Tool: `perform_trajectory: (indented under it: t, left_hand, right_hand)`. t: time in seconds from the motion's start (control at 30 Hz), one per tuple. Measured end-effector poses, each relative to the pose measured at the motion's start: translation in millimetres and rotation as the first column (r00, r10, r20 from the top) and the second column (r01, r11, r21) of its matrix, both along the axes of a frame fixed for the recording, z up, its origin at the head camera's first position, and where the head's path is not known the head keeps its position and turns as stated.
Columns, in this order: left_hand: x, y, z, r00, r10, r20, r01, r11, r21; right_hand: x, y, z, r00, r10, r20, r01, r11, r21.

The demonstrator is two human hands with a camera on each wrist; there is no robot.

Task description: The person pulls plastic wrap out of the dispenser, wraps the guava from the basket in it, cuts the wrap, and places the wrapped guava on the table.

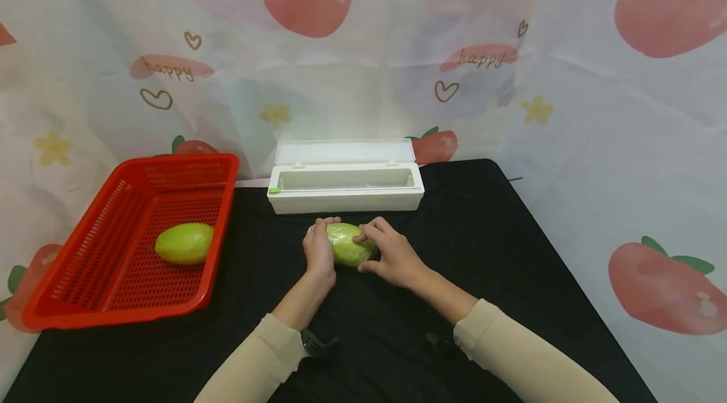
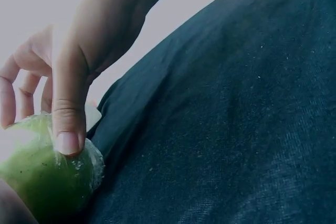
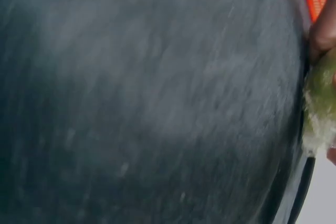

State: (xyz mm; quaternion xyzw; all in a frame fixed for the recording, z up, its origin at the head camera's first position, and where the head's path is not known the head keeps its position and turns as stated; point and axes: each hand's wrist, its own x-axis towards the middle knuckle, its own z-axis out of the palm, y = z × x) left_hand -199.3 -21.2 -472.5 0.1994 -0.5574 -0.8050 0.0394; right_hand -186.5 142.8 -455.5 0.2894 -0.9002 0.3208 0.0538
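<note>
A light green oval fruit (image 1: 346,245) wrapped in clear cling film lies on the black cloth. My left hand (image 1: 320,246) holds its left side, with the fingers reaching round the far end. On the other side my right hand (image 1: 394,253) grips it between thumb and fingers. The left wrist view shows the right thumb (image 2: 69,124) pressing on the film, which bunches up at the end of the fruit. In the right wrist view the wrapped fruit (image 3: 318,95) shows only at the right edge.
Behind the hands stands a white cling film dispenser (image 1: 344,200), its lid raised. To the left a red plastic basket (image 1: 127,315) holds an unwrapped green fruit (image 1: 184,243). A patterned curtain (image 1: 363,100) hangs behind the table (image 1: 483,226).
</note>
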Motion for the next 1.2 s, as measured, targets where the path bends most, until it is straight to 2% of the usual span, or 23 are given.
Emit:
perform_trajectory:
  t: [0.3,0.4,0.53,0.6,0.67,0.73,0.8,0.87,0.9,0.97,1.07,1.13,1.2]
  left_hand:
    - [-1.4,-2,-0.1,0.999,-0.028,0.016,0.029,0.999,-0.039]
    - [-2.0,-3,-0.3,0.998,-0.068,0.006,0.069,0.995,-0.068]
    - [-3.4,-7,0.6,0.991,-0.135,0.014,0.136,0.986,-0.096]
    - [-4.1,-9,2.3,0.987,-0.162,0.014,0.163,0.986,-0.035]
    - [-6.0,-11,4.7,0.988,-0.155,-0.02,0.157,0.984,0.088]
    - [-8.5,-11,6.2,0.991,-0.113,-0.071,0.127,0.961,0.246]
    - [-10.1,-13,6.1,0.991,-0.063,-0.118,0.103,0.927,0.362]
    - [-9.8,-15,5.1,0.99,-0.039,-0.133,0.092,0.903,0.42]
    - [-8.5,-17,4.1,0.99,-0.045,-0.131,0.097,0.9,0.424]
    - [-4.2,-21,2.6,0.991,-0.086,-0.107,0.122,0.912,0.392]
    - [3.0,-28,1.0,0.98,-0.188,-0.059,0.197,0.939,0.283]
    - [8.5,-31,0.5,0.964,-0.265,-0.019,0.263,0.945,0.196]
    - [13.9,-33,0.6,0.937,-0.349,0.005,0.346,0.931,0.118]
  right_hand:
    - [0.4,0,-2.9,1.0,-0.004,-0.011,0.004,1.0,-0.007]
    - [-1.1,2,-2.6,1.0,0.0,-0.015,0.0,1.0,-0.012]
    - [-4.9,6,0.3,0.998,0.058,-0.009,-0.058,0.997,-0.046]
    - [-6.6,8,2.0,0.997,0.076,0.001,-0.075,0.994,-0.073]
    - [-8.1,9,3.3,0.998,0.066,0.0,-0.066,0.992,-0.112]
    - [-9.7,9,3.8,0.999,0.033,0.006,-0.031,0.987,-0.155]
    - [-10.8,9,3.9,0.999,-0.002,0.036,0.01,0.979,-0.204]
    - [-11.7,8,3.1,0.993,-0.011,0.114,0.041,0.965,-0.26]
    - [-12.0,8,2.6,0.986,-0.011,0.164,0.058,0.956,-0.286]
    - [-12.4,10,0.8,0.967,-0.012,0.253,0.097,0.941,-0.325]
    - [-12.3,13,-1.8,0.94,-0.027,0.34,0.153,0.924,-0.35]
    - [-12.0,17,-3.9,0.929,-0.047,0.367,0.182,0.921,-0.344]
    - [-11.1,21,-4.8,0.915,-0.049,0.4,0.202,0.914,-0.351]
